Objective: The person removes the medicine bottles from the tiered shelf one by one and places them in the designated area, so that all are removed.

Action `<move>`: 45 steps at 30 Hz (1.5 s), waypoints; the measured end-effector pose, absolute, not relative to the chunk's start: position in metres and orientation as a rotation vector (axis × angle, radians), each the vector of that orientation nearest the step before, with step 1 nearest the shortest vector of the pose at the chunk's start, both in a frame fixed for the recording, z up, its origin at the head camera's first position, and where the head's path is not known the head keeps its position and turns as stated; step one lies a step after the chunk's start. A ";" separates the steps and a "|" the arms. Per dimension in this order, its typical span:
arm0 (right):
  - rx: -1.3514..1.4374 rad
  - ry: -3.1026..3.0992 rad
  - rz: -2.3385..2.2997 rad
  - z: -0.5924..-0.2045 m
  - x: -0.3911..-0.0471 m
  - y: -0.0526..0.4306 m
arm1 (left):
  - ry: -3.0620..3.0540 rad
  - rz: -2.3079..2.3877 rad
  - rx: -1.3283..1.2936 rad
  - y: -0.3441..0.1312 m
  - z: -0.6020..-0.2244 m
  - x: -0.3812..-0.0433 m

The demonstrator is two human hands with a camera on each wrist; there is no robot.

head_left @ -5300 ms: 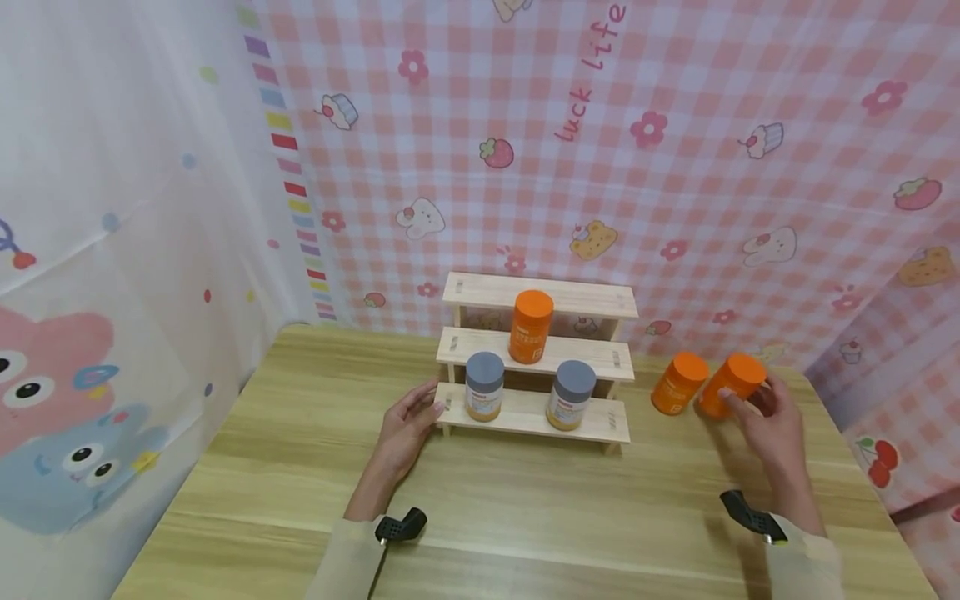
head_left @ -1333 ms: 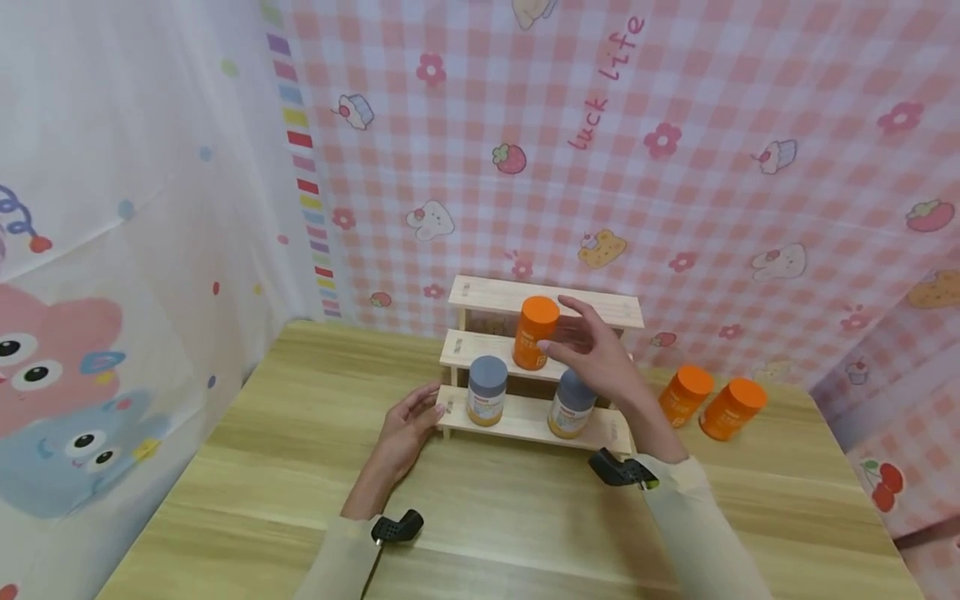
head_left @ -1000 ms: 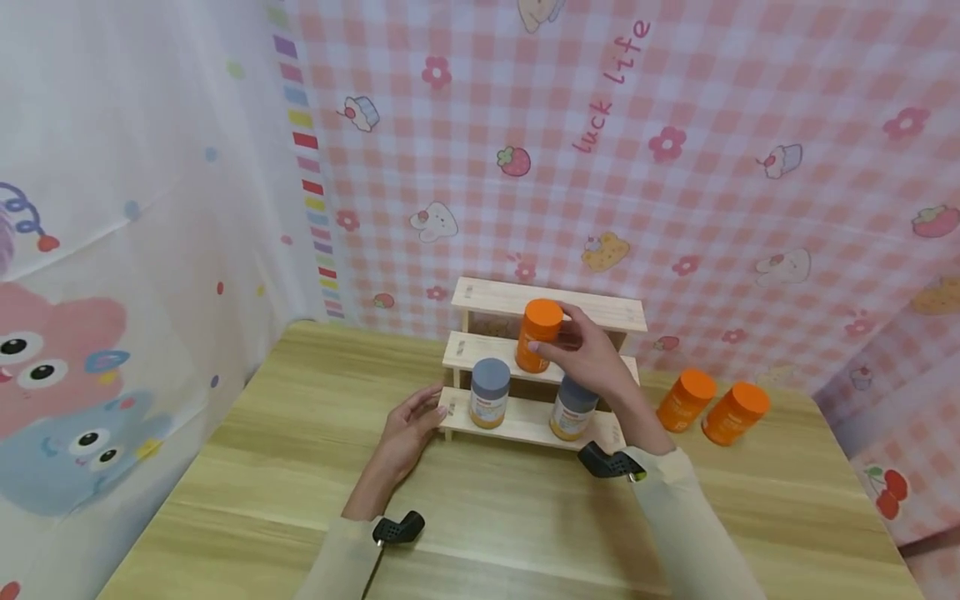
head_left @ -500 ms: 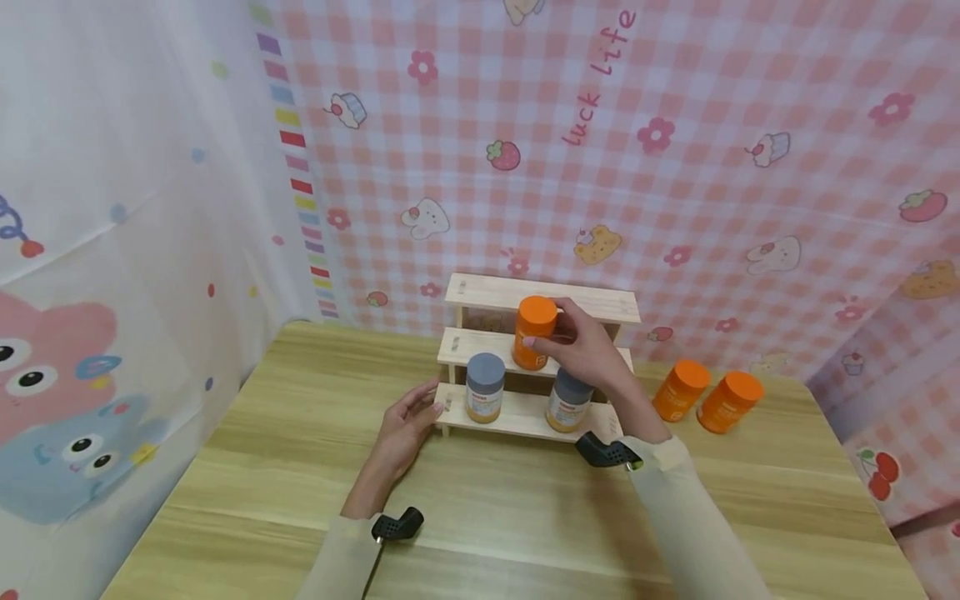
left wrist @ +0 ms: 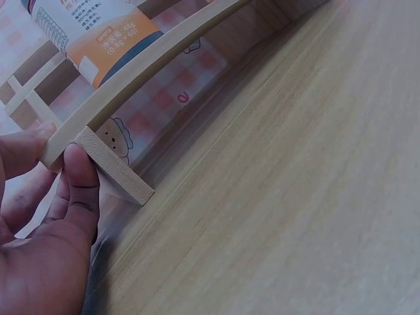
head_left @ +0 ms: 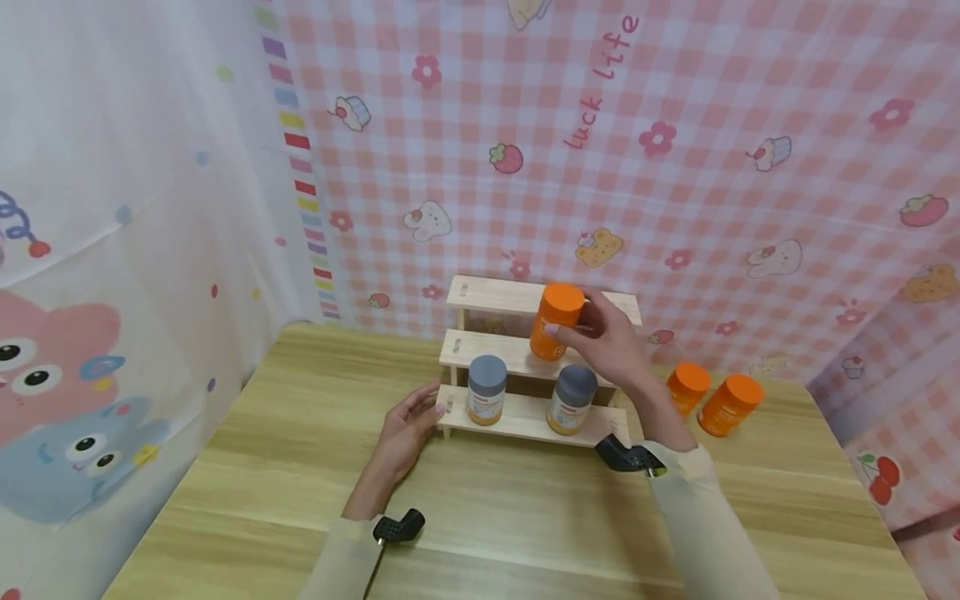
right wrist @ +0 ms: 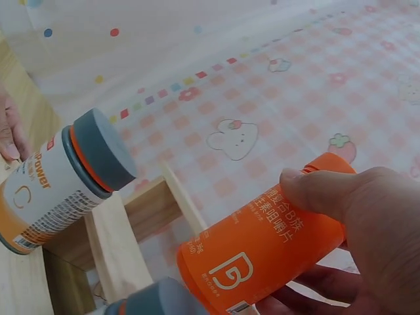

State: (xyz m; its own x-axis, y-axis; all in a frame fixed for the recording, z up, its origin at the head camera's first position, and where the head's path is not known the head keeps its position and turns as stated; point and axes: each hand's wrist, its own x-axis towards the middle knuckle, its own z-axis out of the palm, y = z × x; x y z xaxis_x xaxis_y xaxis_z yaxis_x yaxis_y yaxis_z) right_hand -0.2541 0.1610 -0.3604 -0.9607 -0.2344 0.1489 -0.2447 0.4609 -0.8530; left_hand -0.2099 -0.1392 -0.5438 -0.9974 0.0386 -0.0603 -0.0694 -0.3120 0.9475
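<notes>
My right hand (head_left: 618,346) grips an orange supplement bottle (head_left: 555,325), thumb on the near side and fingers behind. In the right wrist view the bottle (right wrist: 262,243) tilts over the steps, a white "B" on its label. It overlaps the middle and top shelves of the three-step wooden stand (head_left: 480,345) in the head view. With thumb and fingers, my left hand (left wrist: 49,216) pinches the left end of the stand's lowest shelf (left wrist: 151,72). Two grey-capped bottles, one left (head_left: 486,392) and one right (head_left: 572,402), stand upright on that shelf.
Two more orange bottles, one (head_left: 688,385) partly behind my right forearm and another (head_left: 730,406) beside it, stand on the wooden table (head_left: 510,517) right of the stand. A pink checked cloth (head_left: 465,192) hangs close behind the stand.
My right hand left the orange bottles on the table, took hold of the one on the middle shelf, and has just shifted it right and slightly up. My left hand stays at the shelf end.
</notes>
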 end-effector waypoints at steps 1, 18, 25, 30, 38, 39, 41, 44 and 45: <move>0.440 -2.664 1.562 -0.359 -0.254 0.163 | 1.802 2.491 -0.039 -0.139 -0.544 -0.211; 0.343 -2.536 1.678 -0.366 -0.238 0.196 | 1.806 2.478 -0.051 -0.139 -0.544 -0.208; 0.296 -2.505 1.708 -0.371 -0.233 0.210 | 1.806 2.494 -0.024 -0.139 -0.545 -0.208; 0.255 -2.490 1.677 -0.375 -0.228 0.219 | 1.815 2.488 -0.007 -0.139 -0.543 -0.208; 0.210 -2.456 1.648 -0.379 -0.216 0.235 | 1.810 2.480 -0.030 -0.137 -0.544 -0.210; 0.209 -2.453 1.640 -0.379 -0.215 0.237 | 1.811 2.478 -0.024 -0.137 -0.544 -0.211; 0.223 -2.439 1.626 -0.380 -0.212 0.240 | 1.807 2.477 -0.022 -0.137 -0.545 -0.211; 0.237 -2.431 1.608 -0.382 -0.209 0.245 | 1.802 2.472 -0.035 -0.138 -0.546 -0.211; 0.239 -2.425 1.614 -0.382 -0.208 0.247 | 1.801 2.472 -0.045 -0.138 -0.546 -0.211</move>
State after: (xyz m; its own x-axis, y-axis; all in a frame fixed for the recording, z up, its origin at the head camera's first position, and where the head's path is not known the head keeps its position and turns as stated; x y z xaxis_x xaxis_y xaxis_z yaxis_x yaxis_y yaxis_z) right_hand -0.2076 0.2468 -0.3820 -0.9630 -0.0145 0.2692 -0.2539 0.3843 -0.8876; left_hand -0.2108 -0.1375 -0.5460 -0.9962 0.0494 -0.0721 -0.0837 -0.3045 0.9488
